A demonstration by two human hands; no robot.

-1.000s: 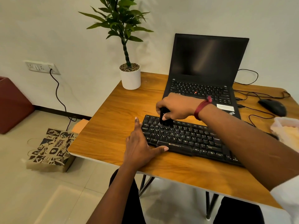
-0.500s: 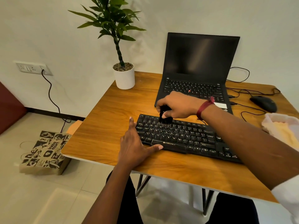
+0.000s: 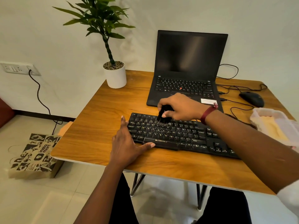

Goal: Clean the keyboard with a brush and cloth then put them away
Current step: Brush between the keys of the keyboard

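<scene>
The left grip (image 3: pixel 127 147) is laid flat and open on the bench (image 3: pixel 97 126) with nothing held, its straight fingers set against the left end of the keyboard (image 3: pixel 178 136) and its thumb touching the front edge by the space bar. The right grip (image 3: pixel 179 107) is curled round a small black brush (image 3: pixel 163 115), whose bristles are pressed onto the upper key rows, left of the middle. At the far left a wall socket (image 3: pixel 17 68) with a black cable plugged in is seen, and below it a printed paper bag (image 3: pixel 34 156) on the floor. A potted plant (image 3: pixel 115 75) is stood at the bench's back left corner. The keyboard is laid across the front of the bench, with an open laptop (image 3: pixel 189 62) just behind it, its screen dark. A black mouse (image 3: pixel 252 98) is placed further right, and at the right edge a pale yellow cloth (image 3: pixel 273 126) is seen lying in a whitish container (image 3: pixel 258 112)
</scene>
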